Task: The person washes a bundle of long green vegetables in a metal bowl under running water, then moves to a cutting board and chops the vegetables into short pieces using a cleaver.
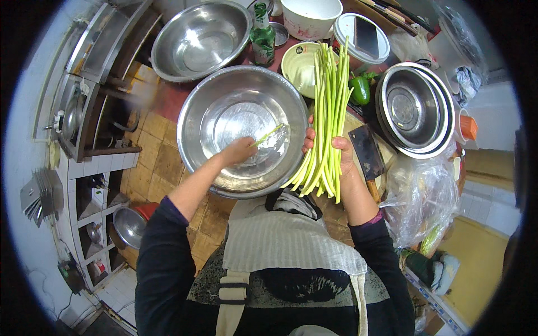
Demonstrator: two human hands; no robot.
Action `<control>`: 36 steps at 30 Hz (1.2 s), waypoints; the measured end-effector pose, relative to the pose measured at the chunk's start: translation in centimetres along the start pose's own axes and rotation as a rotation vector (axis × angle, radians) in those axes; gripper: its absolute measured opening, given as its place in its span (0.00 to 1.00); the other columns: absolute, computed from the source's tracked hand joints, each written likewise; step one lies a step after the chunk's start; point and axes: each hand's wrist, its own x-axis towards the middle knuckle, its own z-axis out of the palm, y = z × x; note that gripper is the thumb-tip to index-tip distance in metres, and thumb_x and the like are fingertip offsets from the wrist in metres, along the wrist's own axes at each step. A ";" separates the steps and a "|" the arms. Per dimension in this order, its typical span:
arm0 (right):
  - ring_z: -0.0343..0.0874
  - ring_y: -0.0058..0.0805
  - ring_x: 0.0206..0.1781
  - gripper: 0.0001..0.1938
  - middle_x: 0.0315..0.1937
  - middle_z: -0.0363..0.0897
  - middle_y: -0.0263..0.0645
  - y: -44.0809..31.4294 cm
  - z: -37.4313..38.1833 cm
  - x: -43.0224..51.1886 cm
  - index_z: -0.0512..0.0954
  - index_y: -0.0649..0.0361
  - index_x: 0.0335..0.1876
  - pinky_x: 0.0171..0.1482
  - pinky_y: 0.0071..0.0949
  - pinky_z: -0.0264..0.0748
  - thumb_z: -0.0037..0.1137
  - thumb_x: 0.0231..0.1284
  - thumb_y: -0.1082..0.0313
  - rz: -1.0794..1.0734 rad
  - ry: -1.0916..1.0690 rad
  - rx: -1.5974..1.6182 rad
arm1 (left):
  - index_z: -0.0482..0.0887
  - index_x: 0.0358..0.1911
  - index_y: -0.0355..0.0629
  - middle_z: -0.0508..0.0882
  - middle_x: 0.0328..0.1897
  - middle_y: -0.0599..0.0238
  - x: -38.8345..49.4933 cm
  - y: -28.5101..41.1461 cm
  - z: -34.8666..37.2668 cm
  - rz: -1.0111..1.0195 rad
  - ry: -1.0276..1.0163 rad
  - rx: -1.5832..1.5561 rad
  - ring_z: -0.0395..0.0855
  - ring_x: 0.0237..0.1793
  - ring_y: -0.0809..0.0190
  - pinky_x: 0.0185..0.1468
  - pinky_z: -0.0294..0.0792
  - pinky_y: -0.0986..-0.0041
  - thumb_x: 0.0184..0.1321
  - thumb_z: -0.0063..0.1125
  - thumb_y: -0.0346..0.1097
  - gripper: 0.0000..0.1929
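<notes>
My right hand (346,154) is closed around a thick bunch of long green stems (330,101), which look like garlic scapes. The bunch stands at the right side of a large steel basin (191,126), its lower ends fanning out over the rim. Over the basin, my left hand (238,151) pinches a thin green strand (269,133), slightly blurred. Bright reflections cover the basin's floor, so whether it holds water I cannot tell. Beyond the bunch sits a pale green bowl (294,63), partly hidden by the stems.
A cleaver (365,153) lies on a cutting board (352,122) at the right, near a green pepper (360,89). Stacked steel bowls (443,113) and a clear plastic bag (420,193) stand farther right. Behind are another steel basin (168,50), a green glass bottle (262,40) and a white tub (311,21).
</notes>
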 end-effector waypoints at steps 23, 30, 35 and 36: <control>0.79 0.38 0.47 0.38 0.46 0.75 0.43 3.1 0.5 1.9 0.64 0.60 0.65 0.58 0.38 0.76 0.64 0.43 0.66 0.034 0.042 -0.013 | 0.76 0.52 0.35 0.83 0.48 0.50 -3.0 6.5 -8.5 -0.118 -0.106 -1.459 0.83 0.53 0.49 0.59 0.78 0.60 0.70 0.51 0.31 0.12; 0.81 0.41 0.53 0.35 0.53 0.78 0.49 3.0 1.1 0.0 0.66 0.66 0.65 0.58 0.40 0.79 0.62 0.47 0.71 -0.029 0.222 -0.087 | 0.71 0.50 0.38 0.83 0.50 0.51 -2.6 13.3 -5.8 0.022 -0.162 -1.103 0.83 0.52 0.54 0.57 0.77 0.65 0.71 0.48 0.32 0.09; 0.81 0.32 0.52 0.33 0.53 0.79 0.41 0.9 1.6 -2.8 0.69 0.64 0.63 0.57 0.32 0.77 0.66 0.47 0.75 -0.255 0.368 -0.517 | 0.70 0.53 0.35 0.82 0.49 0.52 -1.7 18.1 1.2 0.281 -0.022 -1.012 0.82 0.51 0.61 0.55 0.73 0.71 0.71 0.41 0.28 0.11; 0.81 0.32 0.51 0.32 0.52 0.80 0.40 0.4 1.4 -3.4 0.69 0.63 0.63 0.56 0.32 0.77 0.65 0.46 0.76 -0.315 0.403 -0.597 | 0.68 0.57 0.32 0.82 0.49 0.52 -0.9 19.1 2.6 0.289 0.052 -0.805 0.81 0.51 0.63 0.55 0.72 0.72 0.70 0.38 0.25 0.14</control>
